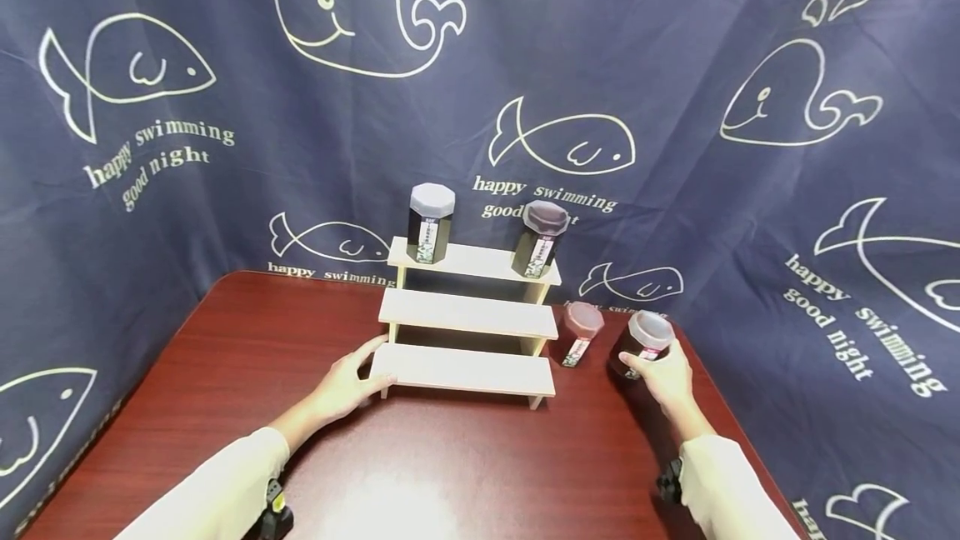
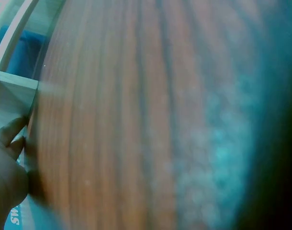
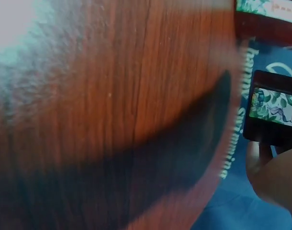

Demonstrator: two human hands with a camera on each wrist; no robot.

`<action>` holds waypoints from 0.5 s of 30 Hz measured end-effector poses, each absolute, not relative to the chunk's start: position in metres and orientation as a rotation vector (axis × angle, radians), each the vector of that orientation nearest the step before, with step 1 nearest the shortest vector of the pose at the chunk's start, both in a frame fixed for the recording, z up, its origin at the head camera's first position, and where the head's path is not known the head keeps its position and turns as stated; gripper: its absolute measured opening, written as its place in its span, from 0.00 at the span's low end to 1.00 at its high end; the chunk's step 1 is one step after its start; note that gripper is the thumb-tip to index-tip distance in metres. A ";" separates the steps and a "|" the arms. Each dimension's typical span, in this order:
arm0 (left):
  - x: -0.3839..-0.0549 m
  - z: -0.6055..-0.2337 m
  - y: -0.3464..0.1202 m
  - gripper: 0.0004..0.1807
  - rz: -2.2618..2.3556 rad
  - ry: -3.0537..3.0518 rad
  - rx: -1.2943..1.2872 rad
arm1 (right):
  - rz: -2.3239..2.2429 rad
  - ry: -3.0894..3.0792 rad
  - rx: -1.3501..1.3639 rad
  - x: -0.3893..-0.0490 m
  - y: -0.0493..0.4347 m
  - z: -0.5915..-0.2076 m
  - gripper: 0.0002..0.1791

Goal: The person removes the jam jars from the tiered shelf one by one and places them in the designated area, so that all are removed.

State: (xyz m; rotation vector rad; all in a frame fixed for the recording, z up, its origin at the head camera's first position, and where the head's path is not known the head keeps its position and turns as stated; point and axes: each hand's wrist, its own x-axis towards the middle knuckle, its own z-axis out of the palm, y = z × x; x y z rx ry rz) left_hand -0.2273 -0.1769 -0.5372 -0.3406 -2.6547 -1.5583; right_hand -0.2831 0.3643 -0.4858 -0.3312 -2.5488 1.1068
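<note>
A pale three-tier step shelf [image 1: 465, 369] stands mid-table. My left hand [image 1: 348, 382] grips the left end of its lowest step, thumb at the front corner and fingers along the side. In the left wrist view the fingers [image 2: 12, 136] rest against the shelf's side. Over at the right, my right hand [image 1: 666, 375] holds a dark octagonal jar [image 1: 628, 367] with a whitish lid, fingers and thumb around its sides. The right wrist view shows this jar's leafy label [image 3: 275, 106]. A jar with a pinkish lid [image 1: 583, 319] stands between that jar and the shelf.
On the top step are a jar with a white lid [image 1: 432, 200] at the left and a jar with a brownish lid [image 1: 545, 217] at the right. A navy curtain [image 1: 675, 215] with whale and fish drawings surrounds the reddish-brown table [image 1: 450, 448].
</note>
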 end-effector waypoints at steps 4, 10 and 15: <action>-0.229 -0.538 -0.175 0.42 -1.508 -2.670 -0.347 | 1.147 -2.564 -0.335 -0.293 0.373 -0.496 0.47; -0.227 -0.538 -0.175 0.42 -1.419 -2.695 -0.328 | 1.239 -2.581 -0.308 -0.303 0.377 -0.504 0.45; -0.225 -0.539 -0.176 0.42 -1.435 -2.697 -0.321 | 1.273 -2.603 -0.309 -0.309 0.381 -0.508 0.43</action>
